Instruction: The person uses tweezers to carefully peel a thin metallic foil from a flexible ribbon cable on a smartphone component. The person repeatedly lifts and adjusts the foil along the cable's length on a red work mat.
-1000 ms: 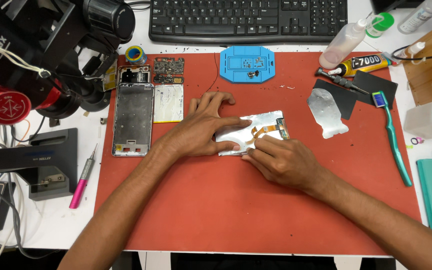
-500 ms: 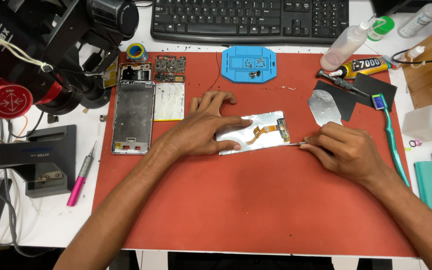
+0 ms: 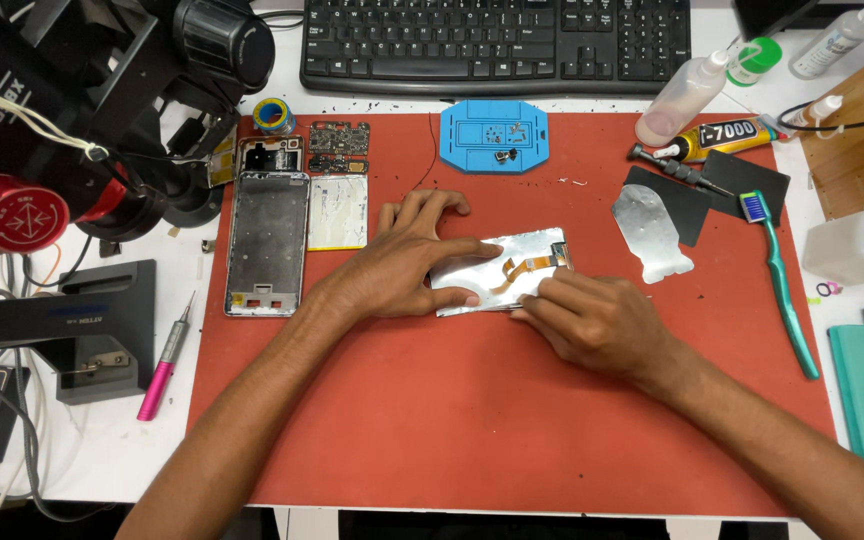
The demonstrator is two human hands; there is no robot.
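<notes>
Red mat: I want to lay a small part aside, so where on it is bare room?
The red mat is bare along its near edge, below both forearms, and between the right hand and the green toothbrush. The far strip is crowded: phone frame, blue tray, glue tube.

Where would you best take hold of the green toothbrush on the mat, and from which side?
Grip the green toothbrush at mid-handle, coming from above. It lies flat on the red mat, bristle head at the far end, with bare mat on both sides of the slim handle, so fingers could probably pinch across its width.
</notes>
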